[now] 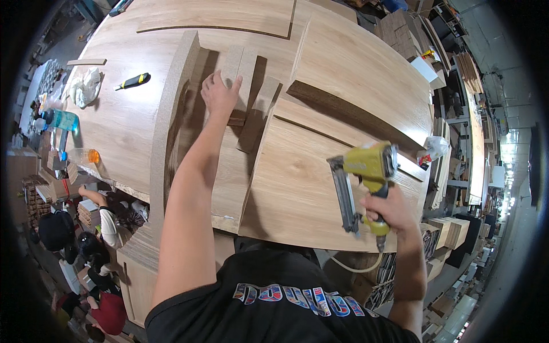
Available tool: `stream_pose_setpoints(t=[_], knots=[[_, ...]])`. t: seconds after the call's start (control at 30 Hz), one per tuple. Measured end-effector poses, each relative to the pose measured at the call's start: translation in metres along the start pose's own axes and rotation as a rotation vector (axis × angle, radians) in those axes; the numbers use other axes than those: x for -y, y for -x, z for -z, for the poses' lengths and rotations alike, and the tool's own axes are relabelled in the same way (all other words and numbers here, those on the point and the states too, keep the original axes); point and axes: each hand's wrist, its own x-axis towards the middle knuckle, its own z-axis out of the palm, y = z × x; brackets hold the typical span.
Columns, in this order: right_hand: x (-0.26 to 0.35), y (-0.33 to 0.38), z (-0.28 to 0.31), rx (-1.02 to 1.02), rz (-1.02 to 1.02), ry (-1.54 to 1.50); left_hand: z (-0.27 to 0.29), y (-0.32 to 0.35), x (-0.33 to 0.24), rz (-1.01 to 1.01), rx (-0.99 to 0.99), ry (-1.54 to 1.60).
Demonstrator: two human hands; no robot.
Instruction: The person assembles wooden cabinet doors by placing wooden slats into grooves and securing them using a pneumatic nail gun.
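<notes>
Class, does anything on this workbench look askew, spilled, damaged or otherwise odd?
The crumpled white material left of the yellow-and-black tool looks out of place, like loose litter. The worktop's near-left edge looks ragged, possibly chipped.

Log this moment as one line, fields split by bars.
left hand: on wood strips | right hand: gripping nail gun by handle | on table: knife

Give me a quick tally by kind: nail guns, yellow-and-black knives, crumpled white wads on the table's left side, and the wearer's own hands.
Nail gun: 1
Utility knife: 1
Crumpled white wad: 1
Left hand and right hand: 2
Total: 5
</notes>
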Motion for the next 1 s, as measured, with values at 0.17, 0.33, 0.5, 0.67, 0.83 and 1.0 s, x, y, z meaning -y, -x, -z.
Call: stream_pose_setpoints(t=[0.17,0.33,0.5,0.67,0.83,1.0], knots=[[-0.064,0.046,-0.005,-0.099,-0.029,-0.269,0.019,0.033,-0.038,-0.4,0.332,-0.261],[-0.09,0.07,-0.011,-0.139,-0.058,-0.381,0.002,0.079,-0.021,-0.502,0.56,-0.413],[-0.131,0.086,0.0,-0.117,-0.036,-0.475,0.044,0.159,0.022,-0.523,0.538,-0.515],[-0.175,0.093,0.023,-0.111,0.025,-0.489,0.131,0.232,0.041,-0.353,0.44,-0.316],[-0.194,0.098,0.043,-0.082,0.077,-0.467,0.185,0.272,0.061,-0.223,0.305,-0.093],[-0.211,0.097,0.059,-0.007,0.136,-0.426,0.242,0.3,0.054,0.446,0.231,0.802]])
